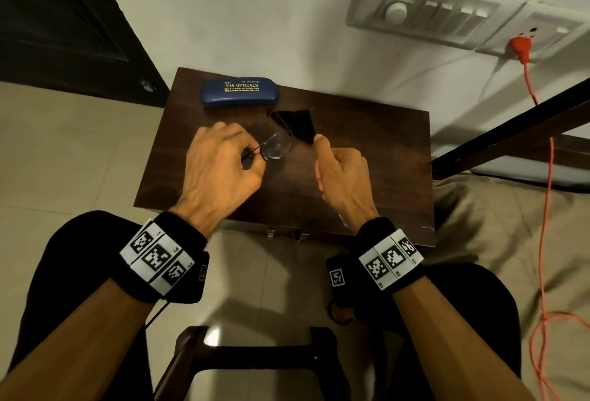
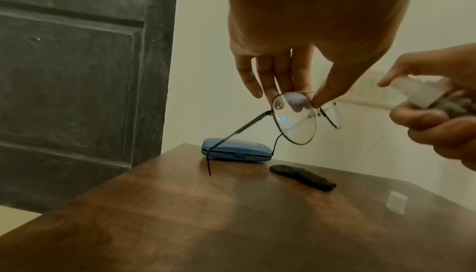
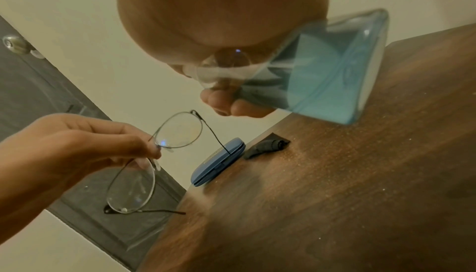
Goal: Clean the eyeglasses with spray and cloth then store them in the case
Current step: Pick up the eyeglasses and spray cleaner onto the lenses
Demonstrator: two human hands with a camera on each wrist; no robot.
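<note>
My left hand pinches the thin-framed eyeglasses at the bridge, holding them above the wooden table; their arms are unfolded. In the left wrist view the eyeglasses hang from my fingers. My right hand grips a clear spray bottle of blue liquid, its nozzle end facing the lenses. The black cloth lies on the table behind the eyeglasses. The blue case lies closed at the table's far left.
A small white cap stands on the table's right part. A dark door is at the left, and a switch panel with an orange cord at the right. A bed edge lies beside the table.
</note>
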